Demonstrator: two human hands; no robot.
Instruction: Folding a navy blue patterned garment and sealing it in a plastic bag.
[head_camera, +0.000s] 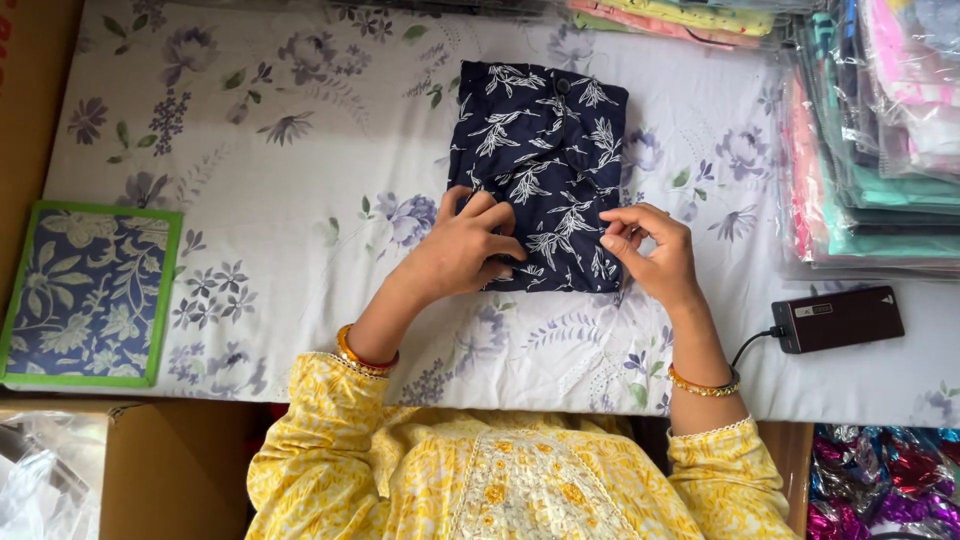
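A folded navy garment (545, 150) with a white leaf print and a dark button at its top lies on a floral-covered table (300, 180). My left hand (462, 250) rests flat on the garment's lower left part, fingers pressing the cloth. At the lower right corner my right hand (650, 250) pinches the fabric edge between thumb and fingers. Both wrists wear gold and orange bangles, and yellow patterned sleeves show below.
Stacks of plastic-wrapped folded clothes (880, 130) fill the right side and the far edge. A black rectangular device (838, 318) with a cable lies at the right. A green-framed blue floral board (88, 295) sits at the left. A cardboard box (130, 470) stands bottom left, shiny wrappers (880, 480) bottom right.
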